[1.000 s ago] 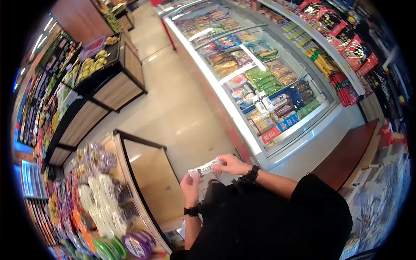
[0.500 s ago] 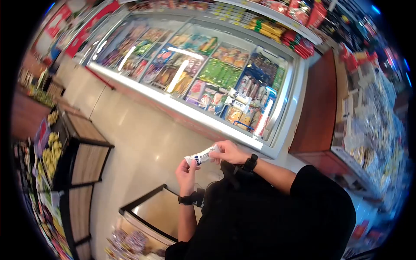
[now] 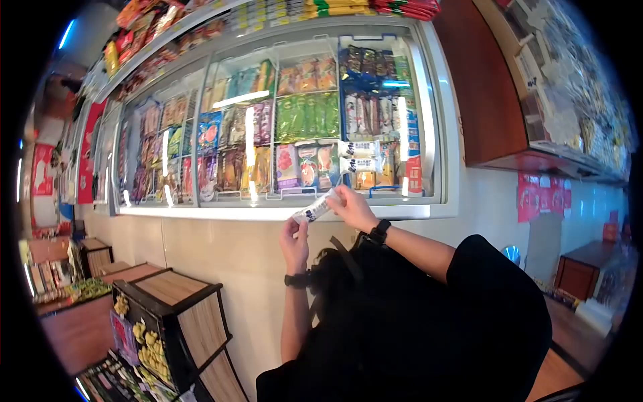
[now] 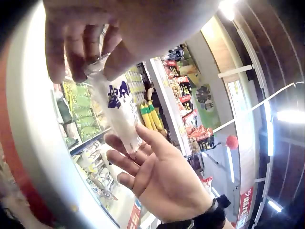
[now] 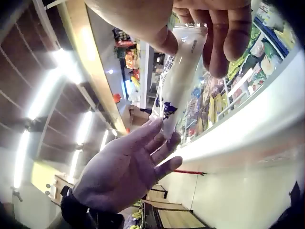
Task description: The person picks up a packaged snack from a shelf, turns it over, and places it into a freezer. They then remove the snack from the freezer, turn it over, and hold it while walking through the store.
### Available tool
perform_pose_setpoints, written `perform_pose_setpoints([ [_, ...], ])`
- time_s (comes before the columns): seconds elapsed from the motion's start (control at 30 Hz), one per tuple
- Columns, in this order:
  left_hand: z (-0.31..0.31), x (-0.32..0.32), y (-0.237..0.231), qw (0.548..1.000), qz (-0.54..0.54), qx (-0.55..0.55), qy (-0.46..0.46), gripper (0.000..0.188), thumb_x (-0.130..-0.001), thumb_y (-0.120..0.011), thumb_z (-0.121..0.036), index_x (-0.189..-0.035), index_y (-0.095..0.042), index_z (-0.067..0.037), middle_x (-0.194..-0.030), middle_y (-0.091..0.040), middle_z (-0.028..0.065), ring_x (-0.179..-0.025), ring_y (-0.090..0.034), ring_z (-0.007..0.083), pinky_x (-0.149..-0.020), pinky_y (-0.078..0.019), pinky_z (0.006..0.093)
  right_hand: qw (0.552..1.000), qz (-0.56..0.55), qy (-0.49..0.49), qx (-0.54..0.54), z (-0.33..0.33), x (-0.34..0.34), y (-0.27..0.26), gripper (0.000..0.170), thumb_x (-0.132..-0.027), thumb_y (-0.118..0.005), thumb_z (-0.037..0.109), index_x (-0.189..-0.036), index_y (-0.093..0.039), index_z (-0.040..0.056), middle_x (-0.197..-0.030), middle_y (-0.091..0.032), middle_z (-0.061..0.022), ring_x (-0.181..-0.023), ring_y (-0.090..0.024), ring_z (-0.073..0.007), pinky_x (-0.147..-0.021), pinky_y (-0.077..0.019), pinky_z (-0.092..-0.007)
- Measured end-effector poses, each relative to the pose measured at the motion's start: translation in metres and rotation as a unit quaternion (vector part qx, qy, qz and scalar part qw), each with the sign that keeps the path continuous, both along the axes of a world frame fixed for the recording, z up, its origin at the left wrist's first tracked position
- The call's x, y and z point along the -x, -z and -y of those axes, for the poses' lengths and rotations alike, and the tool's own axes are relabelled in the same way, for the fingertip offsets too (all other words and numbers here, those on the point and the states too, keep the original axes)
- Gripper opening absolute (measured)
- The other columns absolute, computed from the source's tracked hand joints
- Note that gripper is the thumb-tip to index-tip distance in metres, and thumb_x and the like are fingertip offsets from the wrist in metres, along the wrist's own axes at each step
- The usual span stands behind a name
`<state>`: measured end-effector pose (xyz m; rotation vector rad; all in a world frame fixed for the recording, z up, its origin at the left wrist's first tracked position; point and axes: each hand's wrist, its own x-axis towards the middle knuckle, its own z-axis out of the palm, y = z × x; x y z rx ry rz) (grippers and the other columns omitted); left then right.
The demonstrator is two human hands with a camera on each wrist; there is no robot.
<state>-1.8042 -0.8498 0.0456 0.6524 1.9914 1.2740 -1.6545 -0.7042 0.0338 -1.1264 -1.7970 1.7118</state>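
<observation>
Both hands hold a white wrapped ice cream bar point(image 3: 316, 208) with dark blue print, one hand at each end. My left hand point(image 3: 295, 246) pinches the lower-left end between thumb and fingers, beside the blue print. At the upper-right end, my right hand point(image 3: 356, 211) pinches the wrapper. The wrapper point(image 4: 119, 109) stretches between the two hands in the left wrist view and looks sealed along its visible length. Just beyond the hands is a chest freezer point(image 3: 281, 213); two similar white packets point(image 3: 360, 165) lie at its near side.
Under the freezer's glass lie rows of colourful packs, including green ones point(image 3: 307, 120). A reddish-brown counter point(image 3: 485, 87) adjoins on the right. Behind left stands a wood-panelled fruit stand point(image 3: 201, 328) with bananas point(image 3: 153, 354). Snack shelves point(image 3: 167, 40) run above the freezer.
The view has swung right, so the freezer now lies straight ahead and the goods table at left has left view. Both hands keep hold of the bar, which is tilted more steeply.
</observation>
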Motion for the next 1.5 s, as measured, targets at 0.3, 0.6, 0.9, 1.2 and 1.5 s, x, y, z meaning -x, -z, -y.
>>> perform_pose_setpoints([
  [0.3, -0.088, 0.064, 0.039, 0.994, 0.09, 0.015, 0.054, 0.03, -0.09, -0.066, -0.009, -0.118, -0.058, 0.001, -0.103, -0.065, 0.009, -0.086, -0.065, 0.0149, -0.064, -0.0541, 0.026, 0.972, 0.056, 0.218, -0.064, -0.02, 0.035, 0.017, 0.033, -0.086, -0.066, 0.015, -0.113, -0.059, -0.0025, -0.094, -0.064, -0.0174, -0.076, -0.065, -0.0287, -0.074, -0.0518, -0.0356],
  [0.6, -0.138, 0.113, 0.061, 0.982, 0.043, -0.039, 0.18, 0.031, -0.088, -0.067, -0.009, -0.116, -0.062, 0.003, -0.101, -0.07, 0.0135, -0.088, -0.068, 0.0186, -0.08, -0.0519, 0.0302, 0.94, 0.169, 0.273, -0.118, -0.023, 0.075, 0.033, 0.041, -0.087, -0.066, 0.022, -0.12, -0.057, -0.0013, -0.1, -0.056, -0.0187, -0.091, -0.06, -0.0332, -0.08, -0.0492, -0.0392],
  [0.9, -0.143, 0.128, 0.064, 0.964, -0.009, -0.045, 0.261, 0.026, -0.086, -0.068, -0.008, -0.11, -0.065, 0.002, -0.098, -0.071, 0.0143, -0.087, -0.07, 0.0208, -0.076, -0.0525, 0.0323, 0.921, 0.218, 0.28, -0.16, -0.021, 0.093, 0.023, 0.045, -0.088, -0.066, 0.026, -0.12, -0.057, -0.0048, -0.109, -0.058, -0.0207, -0.103, -0.056, -0.0381, -0.09, -0.0463, -0.0423],
  [1.2, -0.135, 0.125, 0.07, 0.961, -0.073, -0.05, 0.262, 0.02, -0.085, -0.069, -0.009, -0.103, -0.068, 0.0, -0.089, -0.072, 0.0116, -0.081, -0.071, 0.0196, -0.074, -0.0532, 0.0313, 0.895, 0.236, 0.237, -0.294, -0.011, 0.084, 0.015, 0.042, -0.088, -0.065, 0.026, -0.117, -0.059, -0.0036, -0.114, -0.059, -0.0198, -0.108, -0.054, -0.038, -0.092, -0.0452, -0.0441],
  [1.5, -0.115, 0.103, 0.064, 0.966, -0.162, -0.053, 0.194, 0.034, -0.084, -0.073, -0.016, -0.112, -0.064, 0.0, -0.099, -0.07, 0.0129, -0.08, -0.07, 0.0202, -0.071, -0.053, 0.0312, 0.921, 0.157, 0.282, -0.218, 0.045, 0.003, -0.019, 0.035, -0.092, -0.065, 0.028, -0.113, -0.062, 0.0, -0.11, -0.063, -0.0205, -0.1, -0.062, -0.0352, -0.086, -0.0501, -0.0406],
])
